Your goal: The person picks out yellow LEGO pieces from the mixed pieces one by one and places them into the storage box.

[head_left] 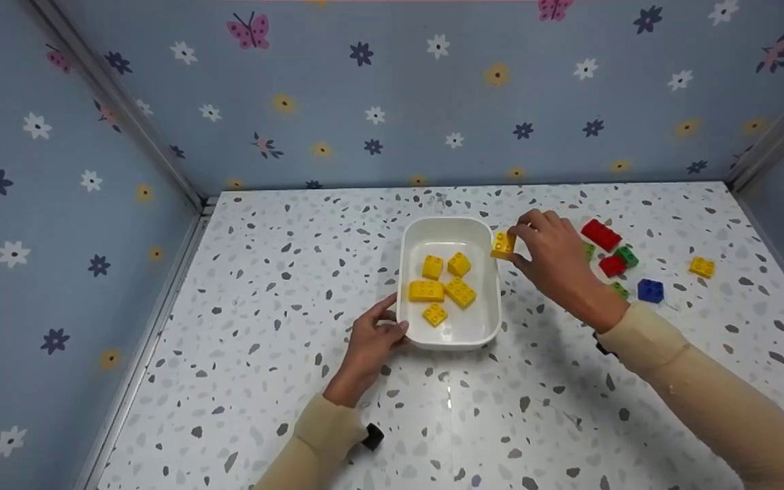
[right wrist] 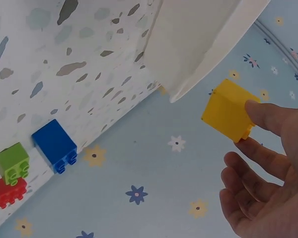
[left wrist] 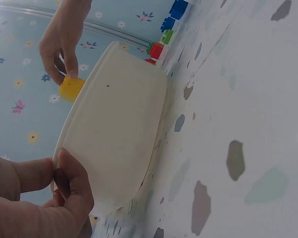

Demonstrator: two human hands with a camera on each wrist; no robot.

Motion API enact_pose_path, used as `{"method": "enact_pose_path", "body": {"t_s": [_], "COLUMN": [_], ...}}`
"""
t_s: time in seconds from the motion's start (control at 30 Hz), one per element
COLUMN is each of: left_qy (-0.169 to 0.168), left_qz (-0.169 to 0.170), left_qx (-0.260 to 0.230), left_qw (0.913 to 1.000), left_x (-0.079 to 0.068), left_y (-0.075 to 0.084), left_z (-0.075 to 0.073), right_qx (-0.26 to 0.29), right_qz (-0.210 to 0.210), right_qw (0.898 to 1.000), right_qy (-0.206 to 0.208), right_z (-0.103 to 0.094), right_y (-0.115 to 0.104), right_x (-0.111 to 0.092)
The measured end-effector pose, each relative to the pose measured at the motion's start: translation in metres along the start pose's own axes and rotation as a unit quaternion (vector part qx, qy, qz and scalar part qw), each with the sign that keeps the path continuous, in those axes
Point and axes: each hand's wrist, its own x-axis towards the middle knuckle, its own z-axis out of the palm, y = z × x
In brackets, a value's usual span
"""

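A white tub (head_left: 452,338) stands mid-table with several yellow toy bricks (head_left: 427,291) lying inside. My left hand (head_left: 369,340) holds the tub's near left rim; in the left wrist view, thumb and fingers (left wrist: 72,181) pinch the edge of its wall. Above the tub's right rim, my right hand (head_left: 554,255) pinches a yellow toy brick (head_left: 503,245) between thumb and fingers. The right wrist view shows this yellow brick (right wrist: 229,110) from its smooth side, raised off the table and apart from the tub wall (right wrist: 198,44).
Right of the tub lie a red brick (head_left: 601,235), a smaller red one (head_left: 612,265), a dark green brick (head_left: 627,256), light green bricks (head_left: 619,290) partly behind the right arm, a blue brick (head_left: 650,290) and a yellow one (head_left: 701,267). Flowered panels (head_left: 405,95) border the speckled table (head_left: 283,272).
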Motion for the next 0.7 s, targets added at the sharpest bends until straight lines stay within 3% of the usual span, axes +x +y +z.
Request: {"method": "enact_pose_path", "body": {"t_s": [0.23,0.7], "left_qy": [-0.003,0.003], "left_qz": [0.006,-0.004], "left_qx": [-0.006,-0.006], "left_qw": [1.0,1.0], "left_x": [-0.002,-0.001], "left_y": [-0.001,-0.001], "left_z": [0.0,0.0], "right_qx": [-0.003,0.001], "right_qz": [-0.032,-0.055], "right_qw": [0.999,0.997], "right_qy": [-0.01,-0.058], "right_z": [0.007,0.019], "right_y": [-0.016,-0.039], "right_x": [-0.005,-0.014]}}
